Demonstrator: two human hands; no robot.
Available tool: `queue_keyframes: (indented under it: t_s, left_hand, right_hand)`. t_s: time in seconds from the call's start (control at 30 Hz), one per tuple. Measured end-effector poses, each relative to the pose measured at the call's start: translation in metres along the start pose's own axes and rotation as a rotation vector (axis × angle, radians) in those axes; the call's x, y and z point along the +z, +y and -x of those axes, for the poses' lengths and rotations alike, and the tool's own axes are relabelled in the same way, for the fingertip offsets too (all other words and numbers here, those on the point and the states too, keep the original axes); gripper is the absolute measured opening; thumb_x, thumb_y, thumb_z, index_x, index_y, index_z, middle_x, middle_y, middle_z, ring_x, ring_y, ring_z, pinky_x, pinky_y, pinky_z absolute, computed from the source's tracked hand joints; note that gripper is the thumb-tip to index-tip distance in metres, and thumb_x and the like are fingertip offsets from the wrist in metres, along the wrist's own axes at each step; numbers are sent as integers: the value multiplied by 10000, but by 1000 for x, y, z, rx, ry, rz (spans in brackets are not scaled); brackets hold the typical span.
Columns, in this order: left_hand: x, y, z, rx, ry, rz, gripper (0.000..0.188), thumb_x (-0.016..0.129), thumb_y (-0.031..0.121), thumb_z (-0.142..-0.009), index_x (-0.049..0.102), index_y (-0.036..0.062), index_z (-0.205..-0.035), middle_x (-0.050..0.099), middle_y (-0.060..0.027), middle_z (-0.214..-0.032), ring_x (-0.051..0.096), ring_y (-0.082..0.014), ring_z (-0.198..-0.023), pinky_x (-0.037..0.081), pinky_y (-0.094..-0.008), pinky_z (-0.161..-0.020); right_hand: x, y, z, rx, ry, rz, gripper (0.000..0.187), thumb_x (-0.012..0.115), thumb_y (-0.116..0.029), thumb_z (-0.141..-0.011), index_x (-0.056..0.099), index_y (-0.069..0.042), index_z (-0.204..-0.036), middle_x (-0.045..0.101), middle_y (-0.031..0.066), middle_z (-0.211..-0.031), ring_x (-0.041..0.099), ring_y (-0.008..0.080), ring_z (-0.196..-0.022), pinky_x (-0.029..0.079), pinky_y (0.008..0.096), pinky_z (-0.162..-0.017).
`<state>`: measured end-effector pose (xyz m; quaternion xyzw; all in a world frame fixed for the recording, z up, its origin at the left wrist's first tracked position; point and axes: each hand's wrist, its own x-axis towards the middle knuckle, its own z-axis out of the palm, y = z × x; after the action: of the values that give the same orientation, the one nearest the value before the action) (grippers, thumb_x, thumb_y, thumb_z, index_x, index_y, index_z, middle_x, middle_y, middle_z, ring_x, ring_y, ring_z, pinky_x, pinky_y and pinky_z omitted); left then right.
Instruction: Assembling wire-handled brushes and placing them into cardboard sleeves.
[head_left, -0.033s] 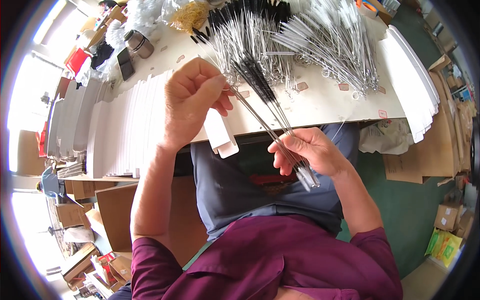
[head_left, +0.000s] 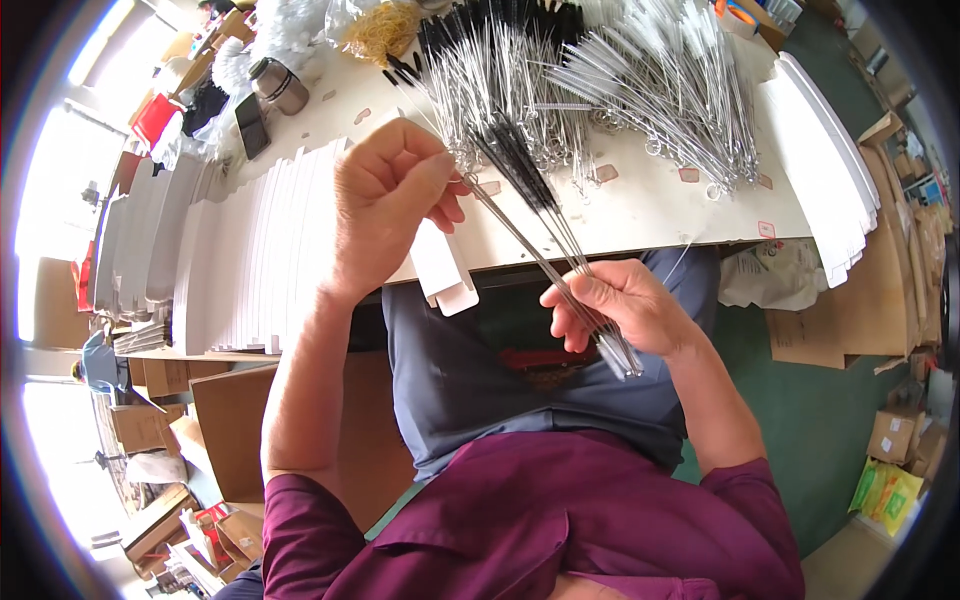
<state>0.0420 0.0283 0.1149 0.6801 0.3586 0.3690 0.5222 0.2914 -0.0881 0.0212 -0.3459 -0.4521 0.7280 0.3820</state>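
My right hand [head_left: 625,305] is closed round a small bundle of thin wire brushes [head_left: 517,165] held above my lap. Their black bristle ends point up toward the table, while a white bristle tip [head_left: 612,355] sticks out below the fingers. My left hand [head_left: 395,205] is raised, thumb and fingers pinched at the loop end of a brush stem [head_left: 505,222] running down into the right hand. The exact contact is partly hidden by the fingers. Under the left hand, a narrow white box [head_left: 440,265] juts past the table's front edge.
Piles of black brushes [head_left: 500,70] and white brushes [head_left: 680,90] cover the table's back. Rows of white boxes [head_left: 255,255] stand left, with more stacked flat boxes [head_left: 820,165] right. A flask [head_left: 278,87], a phone [head_left: 252,127] and a bag of yellow bands [head_left: 380,32] lie farther back.
The bundle and both hands have shifted very slightly right and down. Both grips look the same.
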Motion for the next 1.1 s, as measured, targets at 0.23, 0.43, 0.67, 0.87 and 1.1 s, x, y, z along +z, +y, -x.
queue_keyframes:
  t_s: [0.23, 0.43, 0.67, 0.87, 1.1]
  left_hand:
    - [1, -30, 2, 56, 102, -265, 67, 594, 48, -1000, 630, -9, -995, 690, -71, -821, 653, -104, -712, 541, -257, -657]
    - [13, -38, 9, 387, 236, -658, 49, 673, 50, -918, 631, 38, -940, 684, -130, -772, 682, -272, -653, 548, -362, -623]
    - [29, -43, 33, 673, 69, -971, 190, 713, -52, -802, 678, 10, -978, 677, -106, -832, 690, -265, -687, 538, -364, -579]
    - [30, -57, 50, 564, 218, -900, 166, 744, 75, -826, 664, 37, -966, 638, -95, -778, 663, -259, -656, 536, -353, -554]
    - [-9, -89, 39, -146, 382, -1143, 495, 779, 393, -830, 649, -67, -957, 693, -227, -824, 697, -401, -758, 547, -475, -697]
  right_hand:
    - [2, 21, 14, 76, 106, 108, 424, 475, -345, -1101, 670, 29, -1143, 695, 65, -831, 653, 112, -665, 547, 249, -631]
    - [8, 29, 17, 63, 211, 340, 374, 460, -305, -1111, 671, -3, -1173, 642, 23, -767, 555, 78, -612, 474, 241, -579]
    - [22, 35, 22, -76, 334, 475, 325, 488, -250, -1103, 630, -7, -1267, 529, 0, -696, 482, 77, -602, 431, 253, -563]
    - [21, 50, 28, -106, 364, 471, 363, 483, -269, -1106, 617, -35, -1349, 361, -64, -684, 344, 41, -592, 321, 236, -520]
    - [15, 54, 38, 1, 337, 422, 352, 496, -291, -1104, 675, -28, -1256, 392, -82, -667, 323, 34, -600, 309, 230, -528]
